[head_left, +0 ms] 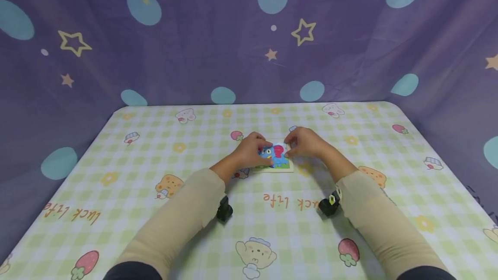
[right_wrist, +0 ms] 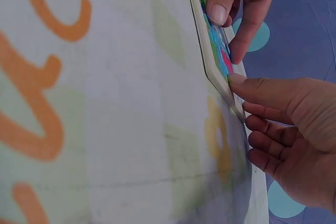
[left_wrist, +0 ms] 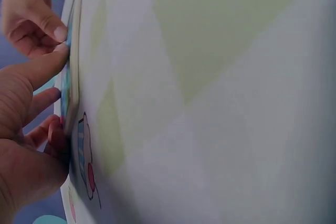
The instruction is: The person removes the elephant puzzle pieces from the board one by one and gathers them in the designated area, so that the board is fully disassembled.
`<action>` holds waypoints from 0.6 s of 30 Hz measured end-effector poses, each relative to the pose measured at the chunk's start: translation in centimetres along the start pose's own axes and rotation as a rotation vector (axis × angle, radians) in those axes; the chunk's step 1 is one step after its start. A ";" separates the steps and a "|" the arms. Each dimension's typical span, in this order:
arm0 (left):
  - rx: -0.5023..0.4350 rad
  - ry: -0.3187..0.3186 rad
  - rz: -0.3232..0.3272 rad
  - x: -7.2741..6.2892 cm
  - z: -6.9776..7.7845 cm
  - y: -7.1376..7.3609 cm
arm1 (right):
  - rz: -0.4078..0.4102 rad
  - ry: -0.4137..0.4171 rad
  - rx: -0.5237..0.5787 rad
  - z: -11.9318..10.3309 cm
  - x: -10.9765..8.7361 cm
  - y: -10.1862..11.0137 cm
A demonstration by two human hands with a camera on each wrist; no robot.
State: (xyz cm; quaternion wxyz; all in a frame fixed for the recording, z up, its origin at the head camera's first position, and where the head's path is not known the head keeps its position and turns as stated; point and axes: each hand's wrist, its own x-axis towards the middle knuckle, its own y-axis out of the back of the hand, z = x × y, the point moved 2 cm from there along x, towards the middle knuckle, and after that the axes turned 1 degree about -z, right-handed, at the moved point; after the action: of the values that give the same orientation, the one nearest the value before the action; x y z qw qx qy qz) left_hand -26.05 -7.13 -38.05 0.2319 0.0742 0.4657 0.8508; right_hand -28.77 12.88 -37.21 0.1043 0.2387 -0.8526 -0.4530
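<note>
A small wooden picture puzzle (head_left: 281, 163) with a pale rim lies flat on the table, showing a blue animal with a red ear on green ground. From its left side my left hand (head_left: 249, 150) holds it, thumb on the picture and index finger towards the far edge. My right hand (head_left: 307, 142) grips the right edge; in the right wrist view the right thumb (right_wrist: 262, 90) touches the corner while the other fingers curl beside the rim. The left hand (left_wrist: 31, 114) covers the puzzle's left part. Whether any piece is loose cannot be made out.
A checked green-and-white tablecloth (head_left: 256, 224) with printed cartoons and lettering covers the table. Behind it hangs a purple curtain (head_left: 218, 46) with stars and blue ovals. A dark wrist device (head_left: 224, 209) sits under the left sleeve, another dark device (head_left: 329, 205) under the right.
</note>
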 end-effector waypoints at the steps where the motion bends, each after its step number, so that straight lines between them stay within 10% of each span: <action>1: 0.006 -0.005 0.006 0.1 0.0 -0.1 | -0.001 -0.001 0.005 0.0 0.0 0.0; 18: 0.038 0.021 0.140 0.7 0.2 -0.8 | -0.020 -0.023 0.131 0.6 0.2 -0.7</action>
State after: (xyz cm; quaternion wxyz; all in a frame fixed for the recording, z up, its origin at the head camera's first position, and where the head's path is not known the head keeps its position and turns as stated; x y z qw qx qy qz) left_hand -26.34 -6.32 -38.67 0.1655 0.1018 0.4778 0.8567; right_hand -28.95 12.92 -38.14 0.0741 0.2484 -0.8792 -0.3997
